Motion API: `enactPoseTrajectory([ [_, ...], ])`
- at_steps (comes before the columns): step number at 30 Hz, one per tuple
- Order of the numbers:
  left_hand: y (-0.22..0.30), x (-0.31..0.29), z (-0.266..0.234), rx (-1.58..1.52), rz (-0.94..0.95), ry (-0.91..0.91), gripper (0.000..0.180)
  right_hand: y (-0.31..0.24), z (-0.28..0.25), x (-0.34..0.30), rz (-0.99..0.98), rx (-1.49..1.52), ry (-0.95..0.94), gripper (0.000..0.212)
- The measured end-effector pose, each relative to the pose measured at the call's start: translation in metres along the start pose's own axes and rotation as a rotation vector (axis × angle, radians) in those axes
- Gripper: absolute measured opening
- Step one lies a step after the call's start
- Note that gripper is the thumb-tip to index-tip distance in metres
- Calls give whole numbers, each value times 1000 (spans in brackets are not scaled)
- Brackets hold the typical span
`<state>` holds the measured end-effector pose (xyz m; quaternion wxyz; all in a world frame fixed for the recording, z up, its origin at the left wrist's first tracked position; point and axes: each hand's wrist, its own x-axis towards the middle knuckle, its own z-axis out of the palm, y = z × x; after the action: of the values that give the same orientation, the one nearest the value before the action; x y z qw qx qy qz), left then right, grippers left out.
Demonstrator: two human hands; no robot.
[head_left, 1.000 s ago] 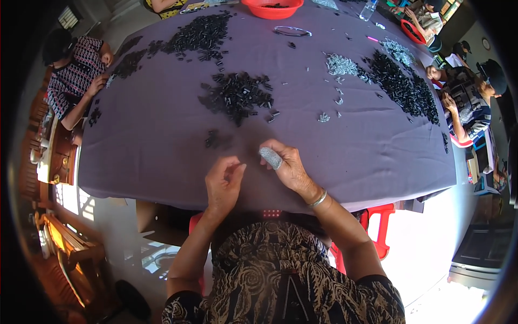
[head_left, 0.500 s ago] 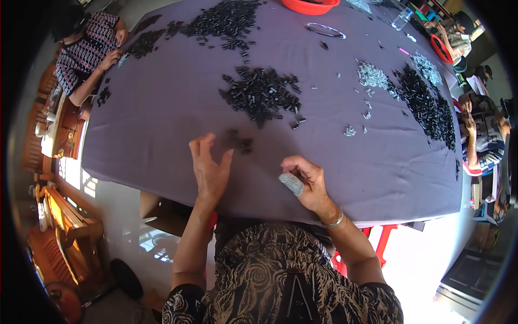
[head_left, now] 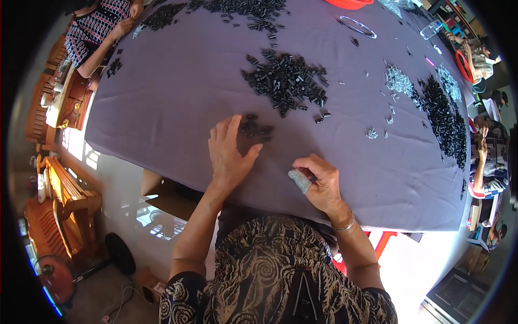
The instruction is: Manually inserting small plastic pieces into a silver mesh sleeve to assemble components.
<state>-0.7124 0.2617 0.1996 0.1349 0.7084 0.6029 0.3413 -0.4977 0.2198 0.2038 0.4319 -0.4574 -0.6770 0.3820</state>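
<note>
My left hand (head_left: 231, 154) is open, fingers stretched forward and thumb held apart. Just beyond its thumb and fingertips, a few small black cylindrical pieces (head_left: 254, 128) rest on the cloth, slightly blurred. My right hand (head_left: 322, 186) is curled, thumb and fingers pressed together. Grey-white wrapping (head_left: 300, 181) covers its thumb. Whatever lies inside that pinch, if anything, is too small or hidden to name. Ahead of both hands spreads a heap of the same black pieces (head_left: 285, 82), with a couple of strays at its near right side.
A purple-grey cloth (head_left: 162, 108) covers the table. To the right lie small clear-silvery pieces (head_left: 399, 80) and a long black heap (head_left: 445, 121). A red basin (head_left: 349, 3) stands at the far edge. A co-worker's hand (head_left: 125, 26) works at far left; other people sit along the right.
The view has shifted, so the table's contents appear farther right and up. The dark pieces by my left hand were smeared and now show more sharply. My right hand remains curled.
</note>
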Motion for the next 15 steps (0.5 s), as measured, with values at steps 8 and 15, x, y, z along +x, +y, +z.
enactPoseTrajectory([
  [8, -13, 27, 4, -261, 77, -97, 52, -2, -5, 11, 119, -65, -91, 25],
  [15, 0, 35, 30, -116, 253, -86, 51, 5, -33, 58, 174, -102, 101, 22],
])
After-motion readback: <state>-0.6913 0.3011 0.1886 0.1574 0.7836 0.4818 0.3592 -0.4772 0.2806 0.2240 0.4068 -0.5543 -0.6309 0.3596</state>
